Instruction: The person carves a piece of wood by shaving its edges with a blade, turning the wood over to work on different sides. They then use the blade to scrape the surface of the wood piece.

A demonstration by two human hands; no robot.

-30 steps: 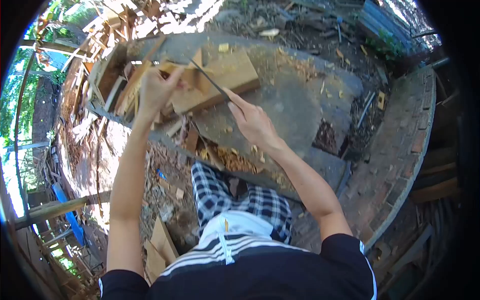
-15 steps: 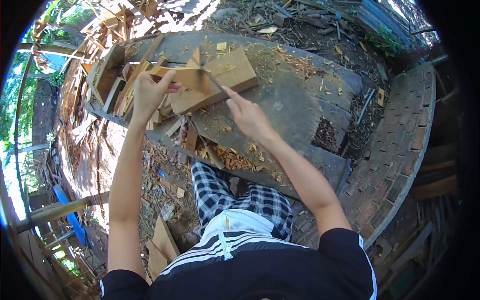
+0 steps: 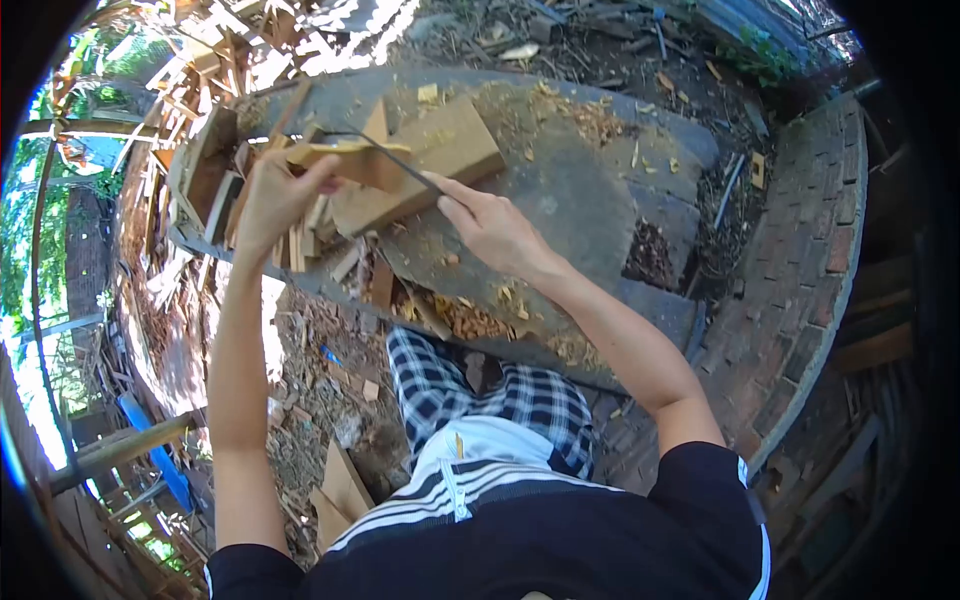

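My left hand (image 3: 278, 195) is closed around the near end of a thin piece of wood (image 3: 372, 170), upright over a thick wooden block (image 3: 455, 140). My right hand (image 3: 490, 225) grips the handle of a long dark knife (image 3: 408, 168). The blade slants up and left across the wood piece's top edge, its tip past the edge near my left fingers. The handle is mostly hidden in my fist. The block lies on a worn grey tabletop (image 3: 580, 240), with a pointed wood offcut (image 3: 377, 122) showing behind the held piece.
Offcuts and a wooden box (image 3: 212, 155) crowd the table's left end. Shavings (image 3: 600, 122) lie at the back, with more chips (image 3: 470, 318) in a gap by the front edge. A low brick wall (image 3: 790, 270) curves along the right. Scrap wood covers the ground at left.
The knife, blurred in motion before, now shows sharply with its blade further up and left across the wood's top edge. My right hand has shifted slightly left; the view has moved a little.
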